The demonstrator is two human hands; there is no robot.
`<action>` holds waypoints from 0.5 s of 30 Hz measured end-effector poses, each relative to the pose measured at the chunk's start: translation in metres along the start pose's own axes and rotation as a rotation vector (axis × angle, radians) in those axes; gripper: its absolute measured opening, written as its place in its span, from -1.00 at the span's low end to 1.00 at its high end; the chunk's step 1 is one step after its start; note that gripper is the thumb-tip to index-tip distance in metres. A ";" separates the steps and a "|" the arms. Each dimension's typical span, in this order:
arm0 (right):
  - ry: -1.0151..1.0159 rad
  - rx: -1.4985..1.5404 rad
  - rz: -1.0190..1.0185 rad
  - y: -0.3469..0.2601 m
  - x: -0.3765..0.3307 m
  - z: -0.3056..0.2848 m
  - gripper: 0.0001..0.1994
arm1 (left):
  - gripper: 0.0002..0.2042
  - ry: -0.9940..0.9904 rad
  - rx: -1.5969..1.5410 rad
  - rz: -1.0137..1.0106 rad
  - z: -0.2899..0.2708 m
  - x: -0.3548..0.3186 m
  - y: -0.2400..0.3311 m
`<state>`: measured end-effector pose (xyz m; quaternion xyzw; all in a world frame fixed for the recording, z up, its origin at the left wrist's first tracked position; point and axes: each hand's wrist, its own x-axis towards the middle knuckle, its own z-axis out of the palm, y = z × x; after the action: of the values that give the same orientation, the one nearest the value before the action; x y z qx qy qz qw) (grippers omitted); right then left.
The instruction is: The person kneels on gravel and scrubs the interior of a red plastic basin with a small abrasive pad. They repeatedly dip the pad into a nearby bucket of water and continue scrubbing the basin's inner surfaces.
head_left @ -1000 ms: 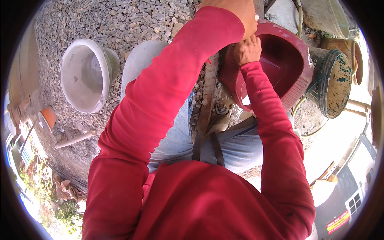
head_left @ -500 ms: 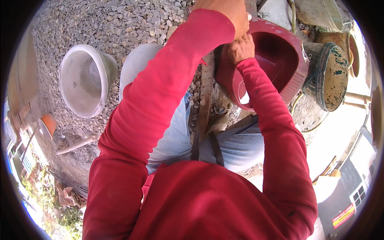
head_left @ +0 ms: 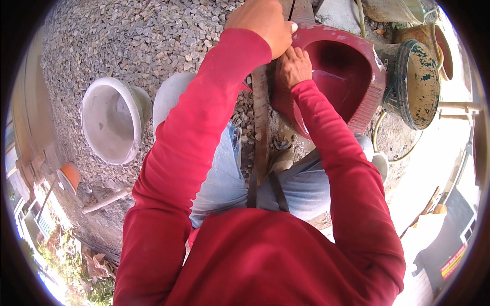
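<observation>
A maroon squat toilet pan (head_left: 375, 94) with a deep bowl and ribbed sides lies tilted in front of me, right of centre. Closed, my left hand (head_left: 263, 23) is above the pan's left corner at the top of the picture, its thumb toward the pan. Whatever it grips is hidden. Just below it, my right hand (head_left: 294, 67) is bent against the pan's left edge with the fingers curled. I cannot make out what sits between those fingers. Both hands are close together.
Grey gravel (head_left: 153, 35) spreads on the left, with a pale round basin (head_left: 109, 120) on it. A wooden plank (head_left: 260, 117) runs beside the pan. A paint-stained bucket (head_left: 421, 84), other buckets and a hose (head_left: 376, 135) are at right. A stick (head_left: 107, 200) lies at lower left.
My left hand has moved left, slightly away from the pan. The right hand stays at the pan's left edge. The whole view has shifted a little.
</observation>
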<state>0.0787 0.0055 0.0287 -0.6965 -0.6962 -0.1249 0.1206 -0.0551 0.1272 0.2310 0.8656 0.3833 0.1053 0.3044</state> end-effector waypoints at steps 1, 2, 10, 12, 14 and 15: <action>-0.016 0.021 -0.009 0.005 -0.002 0.000 -0.93 | -0.69 -0.025 -0.024 -0.064 0.001 -0.001 0.002; 0.006 0.005 0.076 0.012 0.002 0.001 -0.93 | -0.69 -0.016 -0.023 -0.052 -0.001 0.002 0.004; -0.041 0.010 0.139 0.005 0.005 -0.004 -0.90 | -0.68 -0.076 -0.077 -0.047 0.000 -0.002 0.000; -0.020 -0.003 0.258 0.005 0.016 -0.011 -0.89 | -0.68 0.014 -0.005 0.017 0.003 0.002 -0.003; -0.081 -0.015 0.125 -0.001 0.010 -0.010 -0.90 | -0.68 0.027 0.028 0.027 0.007 0.000 -0.005; -0.085 -0.013 0.123 -0.002 0.008 -0.009 -0.90 | -0.68 0.001 0.030 0.003 0.007 -0.001 -0.004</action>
<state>0.0768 0.0099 0.0403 -0.7435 -0.6557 -0.0920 0.0937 -0.0554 0.1256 0.2227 0.8706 0.3836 0.1005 0.2912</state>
